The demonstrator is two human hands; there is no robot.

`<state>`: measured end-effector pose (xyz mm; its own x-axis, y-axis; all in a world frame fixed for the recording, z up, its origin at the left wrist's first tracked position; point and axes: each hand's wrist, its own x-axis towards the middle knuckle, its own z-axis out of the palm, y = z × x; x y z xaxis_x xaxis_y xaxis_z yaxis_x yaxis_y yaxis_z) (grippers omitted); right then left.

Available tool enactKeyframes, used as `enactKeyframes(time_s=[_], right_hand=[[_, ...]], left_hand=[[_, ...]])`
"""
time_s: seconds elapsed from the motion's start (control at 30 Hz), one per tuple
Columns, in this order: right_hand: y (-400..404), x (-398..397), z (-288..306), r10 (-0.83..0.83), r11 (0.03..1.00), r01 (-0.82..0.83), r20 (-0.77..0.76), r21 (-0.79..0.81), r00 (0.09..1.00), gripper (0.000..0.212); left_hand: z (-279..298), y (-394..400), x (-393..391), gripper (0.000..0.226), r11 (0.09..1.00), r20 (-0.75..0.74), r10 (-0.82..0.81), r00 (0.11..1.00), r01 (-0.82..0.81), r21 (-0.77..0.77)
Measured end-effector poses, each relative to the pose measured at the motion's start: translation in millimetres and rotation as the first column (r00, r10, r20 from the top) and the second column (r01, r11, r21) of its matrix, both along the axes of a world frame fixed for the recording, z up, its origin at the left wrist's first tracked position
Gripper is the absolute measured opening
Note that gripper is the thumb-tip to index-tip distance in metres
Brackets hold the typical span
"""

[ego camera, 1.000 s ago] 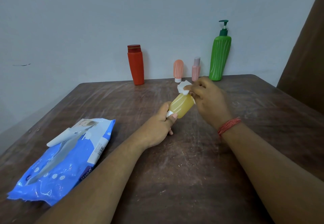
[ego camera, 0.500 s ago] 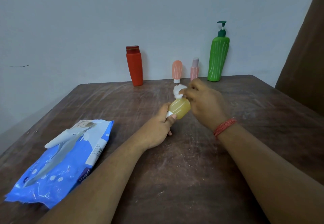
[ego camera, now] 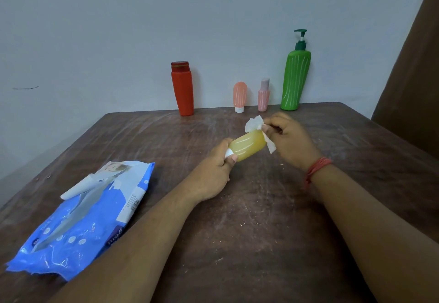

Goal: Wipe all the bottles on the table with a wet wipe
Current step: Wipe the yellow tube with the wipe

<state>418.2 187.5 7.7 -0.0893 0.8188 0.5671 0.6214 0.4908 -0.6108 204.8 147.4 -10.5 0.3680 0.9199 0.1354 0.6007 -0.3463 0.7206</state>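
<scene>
Nearest, the left hand (ego camera: 215,172) pinches the white cap end of the yellow bottle (ego camera: 247,144), held above the table (ego camera: 261,219). Beyond, the right hand (ego camera: 288,140) grips the wet wipe (ego camera: 255,123) against its far end (rotating the bottle should reach every side).

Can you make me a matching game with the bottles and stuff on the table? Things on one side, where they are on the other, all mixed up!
Things:
1. yellow bottle
2. green pump bottle
3. red bottle
4. blue wipes pack

Places:
A. lying flat on the table's near left part
B. standing by the wall, furthest right of the row
C. held in the hands above the table
D. standing by the wall, furthest left of the row

Pairs: 1-C, 2-B, 3-D, 4-A
</scene>
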Motion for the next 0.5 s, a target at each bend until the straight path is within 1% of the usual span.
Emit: enactKeyframes(time_s=[0.03, 0.1, 0.13, 0.17, 0.2, 0.23, 0.27, 0.33, 0.43, 0.5], right_hand=[[-0.6, 3.6, -0.5, 0.037, 0.996, -0.041, -0.057, -0.079, 0.998, 0.013], [-2.5, 9.9, -2.7, 0.137, 0.954, -0.186, -0.212, -0.233, 0.968, 0.018], [-4.1, 11.6, -4.4, 0.193, 0.912, -0.297, -0.343, -0.284, 0.919, 0.018], [-4.9, 12.7, -6.3, 0.223, 0.864, -0.397, -0.472, -0.310, 0.853, 0.015], [-5.9, 12.7, -7.7, 0.224, 0.821, -0.473, -0.582, -0.320, 0.782, 0.015], [-8.3, 11.9, -7.5, 0.214, 0.787, -0.523, -0.650, -0.327, 0.729, 0.017], [-9.6, 10.7, -7.4, 0.201, 0.762, -0.557, -0.696, -0.332, 0.689, 0.019], [-11.0, 9.3, -6.5, 0.174, 0.735, -0.590, -0.748, -0.334, 0.641, 0.026], [-9.5, 6.3, -8.5, 0.185, 0.691, -0.656, -0.803, -0.304, 0.566, 0.038], [-9.7, -2.9, -11.1, 0.191, 0.688, -0.662, -0.806, -0.298, 0.560, 0.032]], left_hand=[[-0.3, 0.0, -1.4, 0.037, 1.000, 0.010, -0.002, 1.000, 0.002, 0.008], [-0.8, -0.7, -4.3, 0.035, 1.000, 0.042, -0.016, 0.999, 0.015, 0.023], [-0.9, -1.1, -6.0, 0.033, 0.999, 0.060, -0.022, 0.998, 0.020, 0.030], [-0.9, -1.7, -7.5, 0.033, 0.999, 0.074, -0.023, 0.997, 0.021, 0.032], [-0.8, -2.0, -8.6, 0.032, 0.999, 0.085, -0.020, 0.996, 0.017, 0.027], [-1.0, -2.3, -9.7, 0.031, 1.000, 0.095, -0.017, 0.995, 0.016, 0.017], [-1.4, -1.9, -10.7, 0.030, 1.000, 0.104, -0.016, 0.994, 0.015, 0.005], [-3.2, 0.0, -13.4, 0.027, 1.000, 0.134, -0.017, 0.991, 0.019, -0.012], [-6.4, 2.4, -14.6, 0.025, 0.997, 0.241, -0.058, 0.969, 0.069, -0.036], [-7.3, 0.1, -10.0, 0.025, 0.989, 0.346, -0.102, 0.933, 0.132, -0.064]])
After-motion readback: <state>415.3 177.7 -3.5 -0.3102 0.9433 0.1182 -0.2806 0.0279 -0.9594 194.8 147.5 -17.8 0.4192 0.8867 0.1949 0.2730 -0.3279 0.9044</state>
